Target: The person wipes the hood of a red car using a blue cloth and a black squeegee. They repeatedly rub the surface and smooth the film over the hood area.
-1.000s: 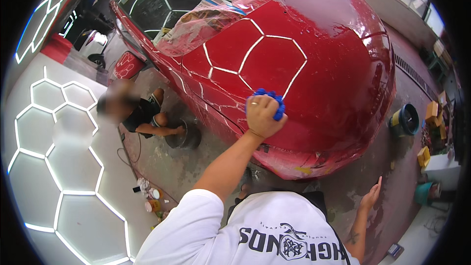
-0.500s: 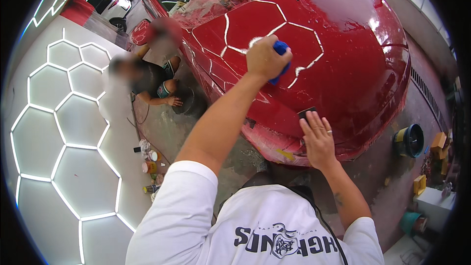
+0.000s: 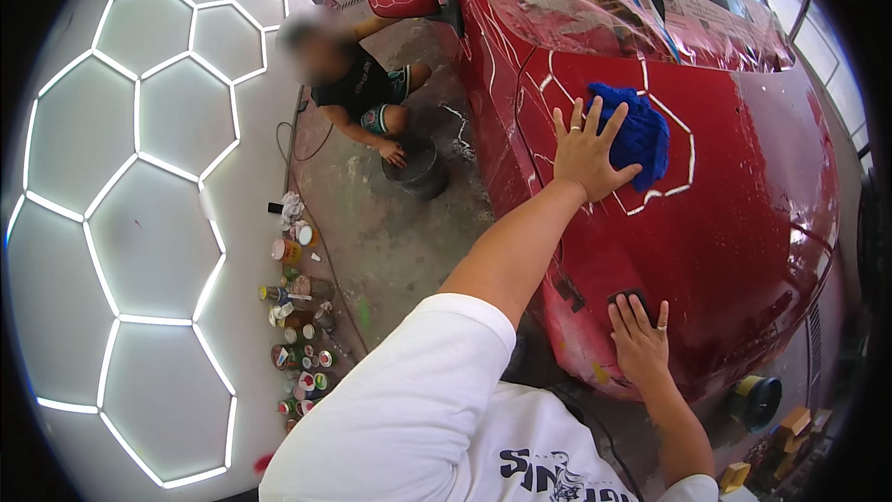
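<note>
My left hand lies flat with its fingers spread, partly over a crumpled blue cloth on the red car hood. A ring shows on one finger. Lower down, near the hood's front edge, my right hand has its fingers over a small dark pad against the paintwork. Only the pad's far edge shows, and the right thumb is hidden. Bright hexagonal light reflections lie on the hood around the cloth.
Plastic film and newspaper cover the windshield base. At left, another person crouches with a hand at a black bucket. Several cans and jars stand on the floor. A dark tub is at the lower right.
My left hand has gone from gripping the bunched blue cloth to lying spread on it, and the cloth has opened out. The dark pad has shifted along the hood with my right hand.
</note>
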Demonstrator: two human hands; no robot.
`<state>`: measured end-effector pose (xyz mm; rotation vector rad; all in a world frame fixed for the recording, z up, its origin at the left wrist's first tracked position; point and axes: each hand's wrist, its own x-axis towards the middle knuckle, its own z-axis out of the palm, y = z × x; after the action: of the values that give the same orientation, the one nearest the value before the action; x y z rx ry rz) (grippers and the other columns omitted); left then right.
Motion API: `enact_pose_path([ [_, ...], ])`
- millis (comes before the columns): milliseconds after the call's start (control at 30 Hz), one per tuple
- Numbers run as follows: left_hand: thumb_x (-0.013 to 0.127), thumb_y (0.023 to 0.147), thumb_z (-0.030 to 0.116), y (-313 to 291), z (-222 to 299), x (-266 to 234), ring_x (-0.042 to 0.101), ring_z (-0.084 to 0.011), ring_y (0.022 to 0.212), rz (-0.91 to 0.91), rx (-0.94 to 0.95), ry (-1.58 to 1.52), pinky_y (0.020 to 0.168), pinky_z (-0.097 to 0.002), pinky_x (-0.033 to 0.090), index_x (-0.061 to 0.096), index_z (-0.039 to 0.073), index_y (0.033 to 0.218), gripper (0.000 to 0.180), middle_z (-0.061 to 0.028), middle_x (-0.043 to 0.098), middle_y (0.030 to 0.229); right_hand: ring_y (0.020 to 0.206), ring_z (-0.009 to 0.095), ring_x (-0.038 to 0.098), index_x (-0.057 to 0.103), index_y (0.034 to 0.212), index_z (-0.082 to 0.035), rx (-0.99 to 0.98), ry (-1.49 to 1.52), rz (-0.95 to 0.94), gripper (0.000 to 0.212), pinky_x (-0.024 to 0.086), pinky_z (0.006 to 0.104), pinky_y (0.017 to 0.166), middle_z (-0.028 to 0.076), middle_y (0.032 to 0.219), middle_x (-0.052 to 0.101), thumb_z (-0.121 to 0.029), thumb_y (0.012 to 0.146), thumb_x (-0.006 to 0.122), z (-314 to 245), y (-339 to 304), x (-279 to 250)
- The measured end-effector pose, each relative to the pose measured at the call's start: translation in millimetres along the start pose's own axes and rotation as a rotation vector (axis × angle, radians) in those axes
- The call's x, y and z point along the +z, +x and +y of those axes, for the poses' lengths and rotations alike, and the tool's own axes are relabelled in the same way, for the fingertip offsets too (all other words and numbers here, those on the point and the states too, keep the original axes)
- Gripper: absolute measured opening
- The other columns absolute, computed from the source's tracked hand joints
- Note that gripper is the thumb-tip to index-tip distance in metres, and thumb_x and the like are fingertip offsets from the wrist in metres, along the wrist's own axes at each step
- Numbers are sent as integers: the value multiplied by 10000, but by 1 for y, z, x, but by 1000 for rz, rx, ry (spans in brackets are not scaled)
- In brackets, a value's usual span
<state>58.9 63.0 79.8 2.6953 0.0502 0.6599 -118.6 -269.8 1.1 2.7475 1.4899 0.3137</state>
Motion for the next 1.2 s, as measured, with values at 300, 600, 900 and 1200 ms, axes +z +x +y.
enact_pose_path([
  [300, 785, 900, 756, -1, -17, -13, 282, -502, 1699, 30, -22, -118, 1377, -720, 117, 335, 303, 1800, 1104, -249, 416, 1781, 1703, 322, 360, 603, 1641, -106, 187, 259, 80, 516, 77, 655, 1406, 115, 1754, 536, -247, 1146, 566, -64, 167, -35],
  [600, 924, 974, 243, -187, 64, -62, 639, -209, 1396, -539, -450, -1260, 1116, -399, 560, 594, 65, 1572, 706, -169, 656, 1515, 1388, 231, 669, 577, 1581, -32, 745, 2024, -36, 542, 612, 533, 1117, 124, 1490, 679, -441, 1244, 460, -8, 36, -80],
  [900, 876, 964, 44, -370, 93, -58, 700, -100, 861, -97, -1043, -1180, 793, -282, 573, 713, 77, 1095, 211, -17, 755, 975, 1217, 206, 724, 567, 1555, -5, 499, 1804, -476, 425, 621, 390, 1013, 145, 1433, 716, -190, 1182, 654, 43, -35, -65],
  [1200, 542, 937, 120, -420, 178, -94, 745, -331, 1196, 459, -1363, -1740, 1069, -681, 611, 569, 159, 1036, 110, -124, 742, 1198, 1442, 323, 663, 693, 1489, -39, 131, 1026, 468, 446, 518, 429, 1205, 205, 1516, 701, -254, 1101, 745, 168, 198, -96],
])
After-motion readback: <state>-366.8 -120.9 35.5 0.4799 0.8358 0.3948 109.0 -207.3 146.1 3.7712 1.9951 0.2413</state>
